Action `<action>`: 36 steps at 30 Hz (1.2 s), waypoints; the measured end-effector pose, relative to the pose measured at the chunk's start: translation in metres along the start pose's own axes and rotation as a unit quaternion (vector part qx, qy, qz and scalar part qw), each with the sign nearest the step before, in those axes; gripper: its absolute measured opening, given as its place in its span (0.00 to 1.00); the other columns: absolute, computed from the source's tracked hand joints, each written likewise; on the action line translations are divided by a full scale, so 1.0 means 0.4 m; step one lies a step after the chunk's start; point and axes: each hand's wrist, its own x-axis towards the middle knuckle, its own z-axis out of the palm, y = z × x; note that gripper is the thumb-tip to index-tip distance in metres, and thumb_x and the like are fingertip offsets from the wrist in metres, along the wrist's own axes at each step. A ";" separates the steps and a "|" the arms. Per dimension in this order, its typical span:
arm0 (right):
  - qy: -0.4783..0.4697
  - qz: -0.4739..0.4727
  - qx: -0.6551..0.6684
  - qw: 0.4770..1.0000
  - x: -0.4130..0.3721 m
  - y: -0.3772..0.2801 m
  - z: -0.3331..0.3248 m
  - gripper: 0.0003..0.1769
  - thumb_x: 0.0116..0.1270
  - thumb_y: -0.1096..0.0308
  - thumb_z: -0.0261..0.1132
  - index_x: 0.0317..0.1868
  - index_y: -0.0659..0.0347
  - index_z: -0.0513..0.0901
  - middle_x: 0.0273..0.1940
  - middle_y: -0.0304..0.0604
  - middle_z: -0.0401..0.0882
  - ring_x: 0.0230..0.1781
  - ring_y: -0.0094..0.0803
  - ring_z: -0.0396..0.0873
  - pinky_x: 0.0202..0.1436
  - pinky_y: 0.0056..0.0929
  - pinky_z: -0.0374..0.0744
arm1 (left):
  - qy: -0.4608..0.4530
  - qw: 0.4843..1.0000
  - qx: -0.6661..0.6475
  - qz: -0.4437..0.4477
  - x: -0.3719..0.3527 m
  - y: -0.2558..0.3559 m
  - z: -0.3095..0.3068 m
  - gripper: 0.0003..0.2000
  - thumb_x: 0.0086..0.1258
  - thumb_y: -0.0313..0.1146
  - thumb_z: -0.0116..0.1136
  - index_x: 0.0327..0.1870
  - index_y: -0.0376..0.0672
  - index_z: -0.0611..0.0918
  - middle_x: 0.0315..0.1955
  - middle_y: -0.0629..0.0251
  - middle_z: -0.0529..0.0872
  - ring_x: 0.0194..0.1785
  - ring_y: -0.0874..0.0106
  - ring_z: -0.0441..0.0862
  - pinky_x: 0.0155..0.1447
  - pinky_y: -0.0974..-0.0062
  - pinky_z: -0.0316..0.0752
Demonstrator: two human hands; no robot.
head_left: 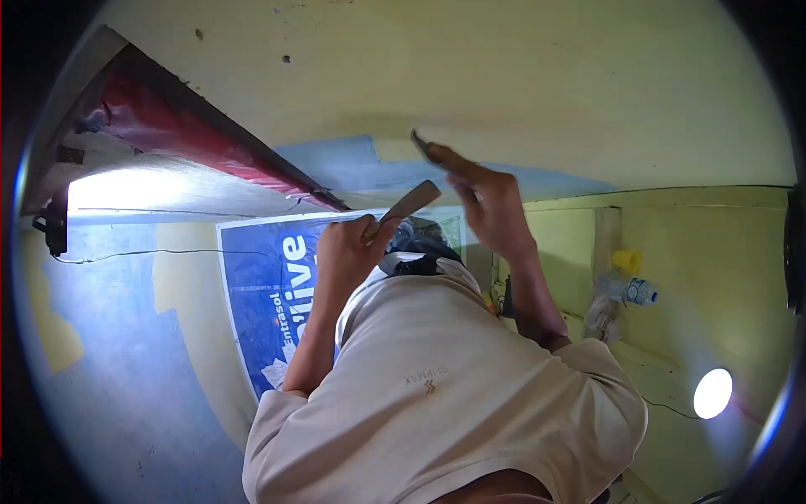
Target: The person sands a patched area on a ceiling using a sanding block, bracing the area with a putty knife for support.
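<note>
My left hand [347, 244] is closed round the handle of a putty knife [413, 201]. Its dull, flared blade points up and right, toward the space between my hands. Higher up and to the right, my right hand [491, 206] grips a thin dark flat tool [419, 144], seen nearly edge-on, with a finger laid along it; its handle end is hidden in the hand. That tool overlaps the yellowish wall [504, 84] in this view, just above a pale blue patch [336, 160].
A red-covered beam [176, 126] slants down from upper left, beside a bright light [126, 186] and a thin cable [168, 251]. A blue poster [252, 294] lies left of my arm. At right are a yellow cup [625, 259], a plastic bottle [640, 291] and a glowing lamp [713, 393].
</note>
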 end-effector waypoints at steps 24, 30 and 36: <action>0.085 0.108 0.099 0.985 -0.029 -0.011 0.070 0.10 0.75 0.70 0.62 0.41 0.71 0.82 0.19 0.52 0.70 0.21 0.28 0.63 0.25 0.33 0.68 | 0.065 0.978 -0.195 -0.038 -0.002 -0.014 0.025 0.17 0.73 0.39 0.66 0.30 0.31 0.85 0.11 0.66 0.68 0.21 0.83 0.62 0.23 0.73 0.59; 0.097 0.147 0.128 0.976 -0.033 0.002 0.044 0.14 0.78 0.65 0.62 0.42 0.71 0.84 0.22 0.35 0.74 0.26 0.19 0.65 0.29 0.28 0.67 | 0.108 0.974 -0.192 -0.054 0.022 -0.071 0.023 0.17 0.74 0.37 0.64 0.29 0.31 0.83 0.12 0.66 0.69 0.21 0.83 0.61 0.23 0.71 0.59; 0.072 0.033 0.066 0.995 -0.002 -0.038 0.058 0.13 0.77 0.67 0.62 0.47 0.71 0.85 0.21 0.40 0.74 0.26 0.19 0.65 0.30 0.26 0.69 | 0.069 0.986 -0.141 -0.055 0.023 -0.060 0.027 0.20 0.73 0.40 0.66 0.25 0.31 0.81 0.11 0.59 0.68 0.19 0.78 0.60 0.23 0.68 0.60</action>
